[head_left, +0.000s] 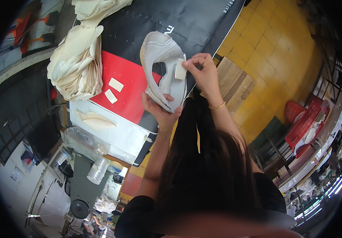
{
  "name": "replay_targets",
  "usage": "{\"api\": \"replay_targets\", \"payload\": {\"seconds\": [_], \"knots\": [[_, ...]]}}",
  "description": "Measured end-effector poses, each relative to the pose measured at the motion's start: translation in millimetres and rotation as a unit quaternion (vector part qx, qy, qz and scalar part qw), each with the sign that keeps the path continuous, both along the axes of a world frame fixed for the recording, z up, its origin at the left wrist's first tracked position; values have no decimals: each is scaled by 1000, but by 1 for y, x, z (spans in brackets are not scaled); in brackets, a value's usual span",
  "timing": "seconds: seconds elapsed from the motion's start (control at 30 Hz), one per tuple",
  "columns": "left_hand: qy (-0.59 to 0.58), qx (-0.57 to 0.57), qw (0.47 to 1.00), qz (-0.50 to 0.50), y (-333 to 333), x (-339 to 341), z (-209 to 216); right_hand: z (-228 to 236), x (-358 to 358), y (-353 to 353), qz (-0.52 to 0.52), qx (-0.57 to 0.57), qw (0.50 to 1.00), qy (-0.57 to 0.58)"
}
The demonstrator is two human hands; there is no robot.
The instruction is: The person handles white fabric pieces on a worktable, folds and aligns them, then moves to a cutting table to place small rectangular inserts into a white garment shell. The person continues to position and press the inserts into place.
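The black, red and white table (123, 29) bore stacked cream pieces (75, 63), two pale rectangles (116, 84) and a curved piece (96, 120).

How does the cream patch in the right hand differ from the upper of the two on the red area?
The held patch is pinched by the right hand over the gray shoe upper; the loose patch lies flat on the red area. The held patch's long sides run nearly up the picture; the loose patch's slant mostly across. Both are cream and rectangular.
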State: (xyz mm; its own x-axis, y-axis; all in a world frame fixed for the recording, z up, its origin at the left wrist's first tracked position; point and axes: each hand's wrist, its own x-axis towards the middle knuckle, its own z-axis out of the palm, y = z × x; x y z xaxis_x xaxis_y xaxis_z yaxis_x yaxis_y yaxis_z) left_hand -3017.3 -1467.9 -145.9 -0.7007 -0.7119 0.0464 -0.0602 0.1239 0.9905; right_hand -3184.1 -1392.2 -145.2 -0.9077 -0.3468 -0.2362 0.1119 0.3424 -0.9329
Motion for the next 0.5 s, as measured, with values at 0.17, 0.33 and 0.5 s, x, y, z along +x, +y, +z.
{"api": "replay_targets", "payload": {"seconds": [0.17,0.33,0.5], "knots": [[-7,-8,1000,-5,3,2,-3,-9,17,-15,1,74,995,69],[2,-2,1000,0,3,2,-6,-10,20,-20,28,115,986,117],[5,-3,1000,-3,3,2,-5,-12,22,-23,33,138,980,140]]}}
